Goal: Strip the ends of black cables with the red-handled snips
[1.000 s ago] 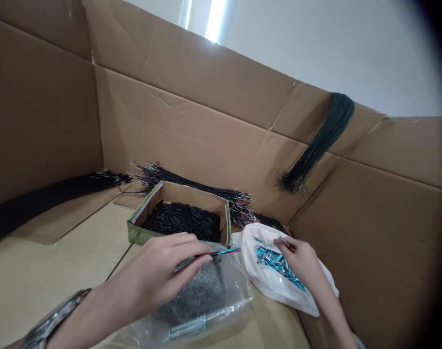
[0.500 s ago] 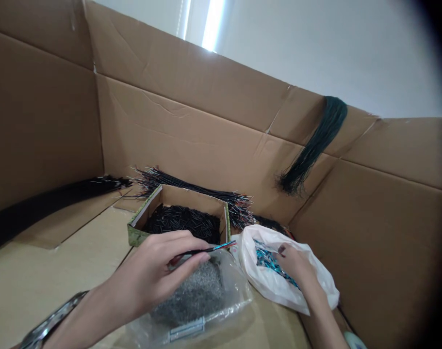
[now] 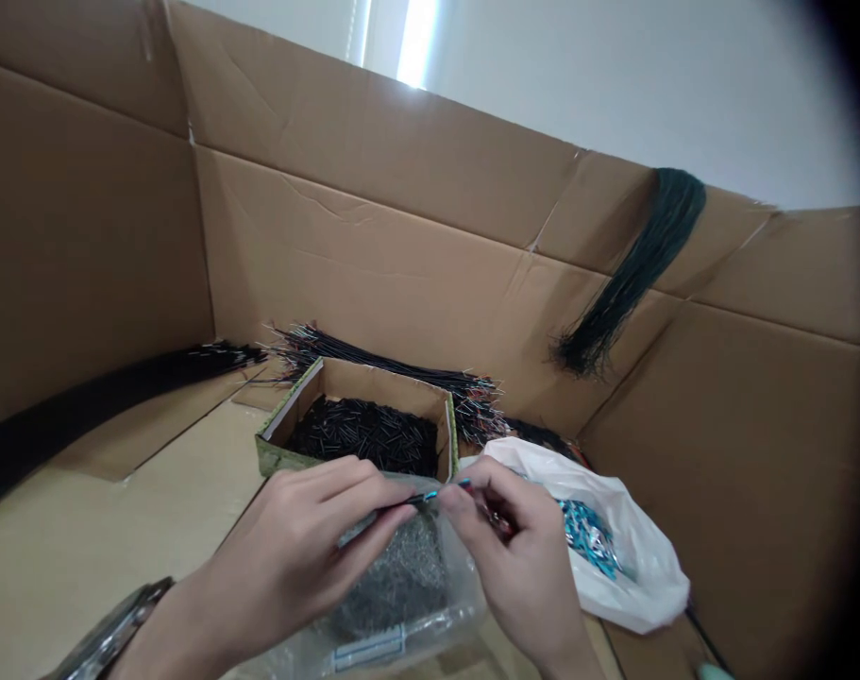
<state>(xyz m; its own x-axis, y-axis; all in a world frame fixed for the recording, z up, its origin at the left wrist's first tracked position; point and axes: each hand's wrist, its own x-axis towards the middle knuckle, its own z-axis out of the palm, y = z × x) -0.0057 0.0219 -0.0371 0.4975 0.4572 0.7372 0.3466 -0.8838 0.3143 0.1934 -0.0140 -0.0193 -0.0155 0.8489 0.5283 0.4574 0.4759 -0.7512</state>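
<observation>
Black cable lies in the left hand, blue tip toward the right hand. Cardboard walls rise behind the desk; the white bag holds blue scraps, the green-sided box short black pieces. The left hand pinches between thumb and fingers; the right curls closed around a partly hidden red object

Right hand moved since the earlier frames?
Yes: leftward. Against the green-sided box, the right hand went from inside the white bag to near the box's front right corner, fingertips now beside those of the left hand.
</observation>
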